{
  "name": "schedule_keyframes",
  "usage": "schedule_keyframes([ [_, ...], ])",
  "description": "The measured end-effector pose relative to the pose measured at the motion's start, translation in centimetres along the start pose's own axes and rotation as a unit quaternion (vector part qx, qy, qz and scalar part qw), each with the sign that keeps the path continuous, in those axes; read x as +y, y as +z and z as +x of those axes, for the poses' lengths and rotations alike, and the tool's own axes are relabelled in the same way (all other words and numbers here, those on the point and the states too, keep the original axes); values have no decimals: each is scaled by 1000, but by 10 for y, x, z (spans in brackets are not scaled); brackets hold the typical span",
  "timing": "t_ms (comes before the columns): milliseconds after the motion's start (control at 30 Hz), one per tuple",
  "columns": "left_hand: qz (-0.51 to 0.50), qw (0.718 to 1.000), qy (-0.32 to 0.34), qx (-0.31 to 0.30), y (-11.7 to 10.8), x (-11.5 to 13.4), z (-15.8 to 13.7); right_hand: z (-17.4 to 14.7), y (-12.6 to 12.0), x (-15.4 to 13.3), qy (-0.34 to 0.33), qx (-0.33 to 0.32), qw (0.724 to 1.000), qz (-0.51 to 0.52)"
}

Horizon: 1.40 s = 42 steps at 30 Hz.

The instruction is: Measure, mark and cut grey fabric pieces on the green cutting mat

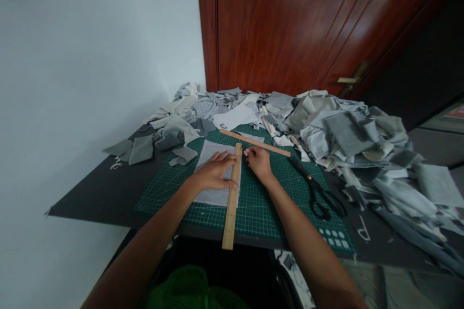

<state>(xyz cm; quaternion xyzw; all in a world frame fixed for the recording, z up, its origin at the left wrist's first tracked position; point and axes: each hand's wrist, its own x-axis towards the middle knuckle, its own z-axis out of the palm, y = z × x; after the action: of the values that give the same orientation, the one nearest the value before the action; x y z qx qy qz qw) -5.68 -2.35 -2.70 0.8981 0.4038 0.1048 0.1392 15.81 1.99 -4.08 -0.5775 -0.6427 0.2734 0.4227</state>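
Behind the dark table (94, 193) I see a red-brown door (275, 23) and heaped cloth scraps (340, 130). On the green cutting mat (255, 214) lies a grey cloth (213, 197), 1 wooden ruler (233, 202) along its right edge. My left hand (215, 172) spreads across both, fingers apart. My right hand (258, 163) curls just right of the ruler; I cannot tell whether it pinches anything. Black scissors (309, 178) lie farther right, near a 2nd ruler (257, 142).
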Motion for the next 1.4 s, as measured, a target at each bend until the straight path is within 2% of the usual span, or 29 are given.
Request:
schedule_keyframes([
  [167, -8, 1000, -1, 0, -3, 2, 0, 7, 3, 6, 47, 22, 997, 57],
  [367, -8, 1000, -3, 1, -3, 1, 0, 11, 3, 6, 69, 28, 993, 92],
  [1400, -15, 1000, 5, 7, -1, -1, 1, 8, 0, 4, 29, 25, 997, 66],
])
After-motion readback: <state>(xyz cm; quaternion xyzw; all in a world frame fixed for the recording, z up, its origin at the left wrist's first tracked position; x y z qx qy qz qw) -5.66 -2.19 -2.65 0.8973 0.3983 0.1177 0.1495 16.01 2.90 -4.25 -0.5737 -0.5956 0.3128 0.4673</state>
